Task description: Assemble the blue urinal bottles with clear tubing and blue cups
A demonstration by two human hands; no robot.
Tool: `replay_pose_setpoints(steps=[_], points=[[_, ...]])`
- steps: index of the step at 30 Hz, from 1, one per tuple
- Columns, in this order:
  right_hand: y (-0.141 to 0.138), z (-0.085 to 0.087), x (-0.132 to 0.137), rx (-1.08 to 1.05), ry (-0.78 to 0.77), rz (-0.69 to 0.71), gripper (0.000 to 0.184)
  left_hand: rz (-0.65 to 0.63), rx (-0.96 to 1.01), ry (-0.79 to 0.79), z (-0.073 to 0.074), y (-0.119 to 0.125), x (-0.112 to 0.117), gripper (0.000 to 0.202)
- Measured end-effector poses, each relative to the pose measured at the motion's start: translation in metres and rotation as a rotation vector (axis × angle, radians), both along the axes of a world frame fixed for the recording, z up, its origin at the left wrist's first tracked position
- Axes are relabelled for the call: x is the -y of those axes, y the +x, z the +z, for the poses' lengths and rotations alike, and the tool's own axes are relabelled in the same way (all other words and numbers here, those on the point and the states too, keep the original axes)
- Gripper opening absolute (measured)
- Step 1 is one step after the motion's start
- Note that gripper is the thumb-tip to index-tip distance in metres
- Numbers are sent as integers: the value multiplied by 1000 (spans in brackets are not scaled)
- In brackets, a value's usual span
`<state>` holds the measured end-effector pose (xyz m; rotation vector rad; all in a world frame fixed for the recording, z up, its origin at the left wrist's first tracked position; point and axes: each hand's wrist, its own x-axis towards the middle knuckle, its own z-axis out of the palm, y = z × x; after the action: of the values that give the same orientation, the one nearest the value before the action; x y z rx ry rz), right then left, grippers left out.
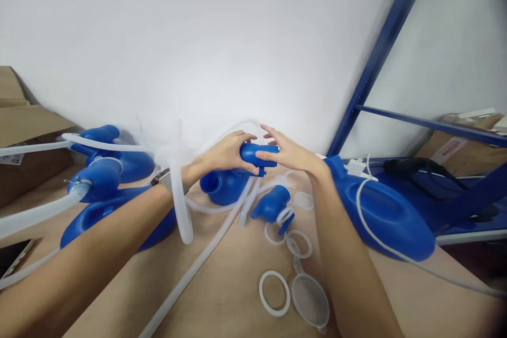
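Note:
My left hand is wrapped round the left end of a blue rounded plastic fitting. On the fitting's right end, my right hand rests with its thumb across the front, its other fingers raised behind. Just below my hands, a blue plastic bottle lies with its round mouth facing left. Whitish flexible tubes run past it. A second blue fitting with short spouts lies nearer me. Beside it are several white rings and a translucent round cap with a strap.
More blue bottles with tubes stand at left, near a cardboard box and a phone. A blue handled bottle lies at right, crossed by a white cable. Behind it rises a blue metal frame.

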<state>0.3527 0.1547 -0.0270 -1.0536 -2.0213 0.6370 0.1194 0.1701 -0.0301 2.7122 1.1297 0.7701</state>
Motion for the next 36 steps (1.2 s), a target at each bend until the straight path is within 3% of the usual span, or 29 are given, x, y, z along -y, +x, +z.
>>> replay_pose_setpoints(steps=[4, 8, 11, 15, 19, 23, 27, 29, 33, 36], points=[[-6, -13, -9, 24, -95, 168, 82, -12, 41, -105, 1, -12, 4, 92], [9, -11, -12, 16, -47, 170, 73, 69, 77, -308, 7, -35, 2, 58], [14, -8, -10, -5, -27, 177, 63, 22, 156, -468, 13, -42, 4, 49], [11, -6, -8, -6, -35, 178, 64, 34, 268, -572, 14, -38, 10, 43], [12, -4, -6, -2, -33, 171, 61, 3, 182, -547, 14, -35, 13, 41], [14, 0, -1, -5, 4, 162, 58, -17, 30, -387, 18, -34, 14, 38], [16, 3, 2, -6, 61, 193, 56, -18, 90, -560, 18, -32, 14, 37], [17, 4, 2, 0, 71, 202, 56, -36, 25, -561, 19, -31, 13, 40], [18, 2, 1, -7, 41, 195, 56, -109, -163, -253, 21, -32, 8, 39], [20, -1, -2, -11, -29, 168, 57, -149, -230, -105, 24, -32, 6, 35]])
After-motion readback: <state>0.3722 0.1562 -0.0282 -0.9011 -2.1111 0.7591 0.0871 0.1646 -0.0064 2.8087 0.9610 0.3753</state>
